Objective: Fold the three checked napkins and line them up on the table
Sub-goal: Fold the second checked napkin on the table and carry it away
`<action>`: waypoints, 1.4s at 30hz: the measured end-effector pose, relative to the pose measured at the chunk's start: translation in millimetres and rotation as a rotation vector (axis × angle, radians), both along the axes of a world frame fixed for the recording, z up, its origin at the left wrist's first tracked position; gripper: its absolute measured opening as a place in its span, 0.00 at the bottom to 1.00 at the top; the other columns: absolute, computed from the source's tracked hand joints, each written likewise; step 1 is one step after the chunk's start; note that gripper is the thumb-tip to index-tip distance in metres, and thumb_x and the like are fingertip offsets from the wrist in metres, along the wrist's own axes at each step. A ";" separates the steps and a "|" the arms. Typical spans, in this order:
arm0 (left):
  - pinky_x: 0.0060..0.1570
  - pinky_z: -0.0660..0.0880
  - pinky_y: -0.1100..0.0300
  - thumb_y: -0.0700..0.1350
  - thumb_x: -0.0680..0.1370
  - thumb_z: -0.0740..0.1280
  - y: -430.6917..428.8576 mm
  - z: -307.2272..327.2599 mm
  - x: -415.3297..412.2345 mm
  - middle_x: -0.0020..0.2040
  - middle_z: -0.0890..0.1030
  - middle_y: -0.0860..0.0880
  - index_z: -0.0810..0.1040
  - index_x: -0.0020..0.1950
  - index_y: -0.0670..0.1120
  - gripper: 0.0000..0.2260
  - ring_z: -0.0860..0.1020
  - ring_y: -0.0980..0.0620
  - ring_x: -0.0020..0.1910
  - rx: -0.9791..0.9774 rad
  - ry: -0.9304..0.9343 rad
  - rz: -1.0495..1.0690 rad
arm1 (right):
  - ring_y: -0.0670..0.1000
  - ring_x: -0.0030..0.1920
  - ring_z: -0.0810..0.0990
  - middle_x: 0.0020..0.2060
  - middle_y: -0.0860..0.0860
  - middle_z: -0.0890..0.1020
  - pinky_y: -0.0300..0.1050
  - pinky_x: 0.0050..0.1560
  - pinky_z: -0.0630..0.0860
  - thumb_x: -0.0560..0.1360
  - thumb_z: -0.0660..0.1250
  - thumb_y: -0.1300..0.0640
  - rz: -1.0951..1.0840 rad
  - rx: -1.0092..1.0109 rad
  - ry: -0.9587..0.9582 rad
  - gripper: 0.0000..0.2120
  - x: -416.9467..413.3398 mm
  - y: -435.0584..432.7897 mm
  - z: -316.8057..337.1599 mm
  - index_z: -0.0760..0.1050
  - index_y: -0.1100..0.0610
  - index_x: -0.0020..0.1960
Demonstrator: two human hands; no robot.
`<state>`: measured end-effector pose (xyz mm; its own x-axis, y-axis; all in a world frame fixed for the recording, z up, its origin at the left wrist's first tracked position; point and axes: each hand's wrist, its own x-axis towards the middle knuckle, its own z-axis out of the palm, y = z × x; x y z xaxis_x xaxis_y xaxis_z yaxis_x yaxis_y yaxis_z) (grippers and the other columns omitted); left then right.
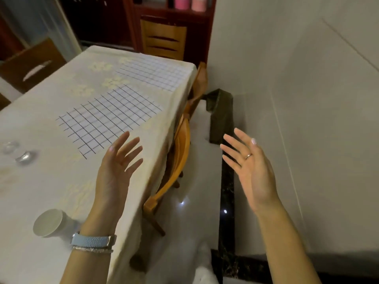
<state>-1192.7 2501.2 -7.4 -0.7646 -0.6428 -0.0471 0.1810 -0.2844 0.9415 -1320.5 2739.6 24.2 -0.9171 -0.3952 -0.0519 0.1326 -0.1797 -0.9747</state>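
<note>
Two white napkins with a dark checked grid lie flat on the cream tablecloth. The near napkin is in the table's middle, and the far napkin sits by the far right corner. I can see only these two. My left hand hovers palm up above the table's right side, just in front of the near napkin, fingers spread and holding nothing. My right hand is raised off the table's right edge, over the floor, open and holding nothing.
A white cup lies on its side near my left wrist. Two clear glass pieces sit at the table's left. An orange wooden chair is tucked against the table's right edge. A wall stands to the right.
</note>
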 end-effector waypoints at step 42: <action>0.66 0.72 0.50 0.52 0.82 0.59 -228.2 -70.8 -315.2 0.63 0.80 0.55 0.75 0.66 0.56 0.14 0.77 0.58 0.63 0.060 -0.285 0.736 | 0.51 0.61 0.81 0.60 0.51 0.82 0.53 0.64 0.74 0.84 0.52 0.48 0.841 0.197 -0.181 0.18 -397.0 -441.6 -63.6 0.74 0.51 0.67</action>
<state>-1507.9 2273.0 -78.2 -0.0969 -0.9689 -0.2276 0.0963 -0.2368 0.9668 -1717.5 2298.0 -39.4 -0.2973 -0.9043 -0.3064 0.3006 0.2159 -0.9290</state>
